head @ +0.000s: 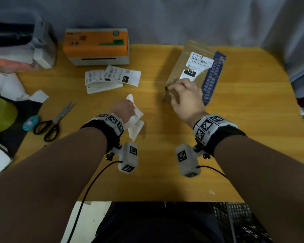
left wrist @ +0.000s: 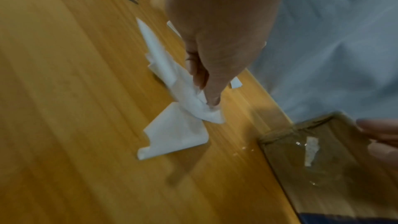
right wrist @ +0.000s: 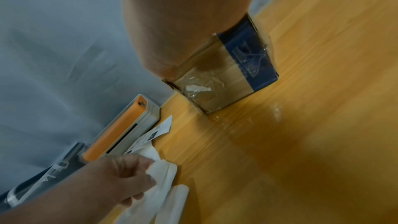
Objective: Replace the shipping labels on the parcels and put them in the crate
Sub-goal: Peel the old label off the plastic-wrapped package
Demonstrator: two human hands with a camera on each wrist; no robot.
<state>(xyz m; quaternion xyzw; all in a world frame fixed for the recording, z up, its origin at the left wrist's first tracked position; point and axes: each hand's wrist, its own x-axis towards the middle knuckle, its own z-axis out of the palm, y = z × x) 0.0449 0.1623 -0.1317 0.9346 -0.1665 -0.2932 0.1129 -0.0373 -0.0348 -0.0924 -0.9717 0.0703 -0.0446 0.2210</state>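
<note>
A brown cardboard parcel (head: 186,55) with a blue tape band lies at the table's back right, and its old white label (head: 197,64) is partly torn. My right hand (head: 175,94) lies over the parcel's near end with its thumb at the left corner, gripping it. The right wrist view shows the palm covering the parcel (right wrist: 215,91) top. My left hand (head: 132,107) pinches a crumpled white strip of paper (head: 136,127) just above the table's middle. In the left wrist view the left hand (left wrist: 206,98) holds the paper (left wrist: 176,132) between thumb and fingertips.
An orange label printer (head: 96,46) stands at the back, with printed labels (head: 112,78) in front of it. Scissors (head: 54,120), a small blue cutter (head: 31,122) and a green tape roll (head: 0,116) lie at the left. A black mesh crate (head: 244,221) stands below the table's near edge.
</note>
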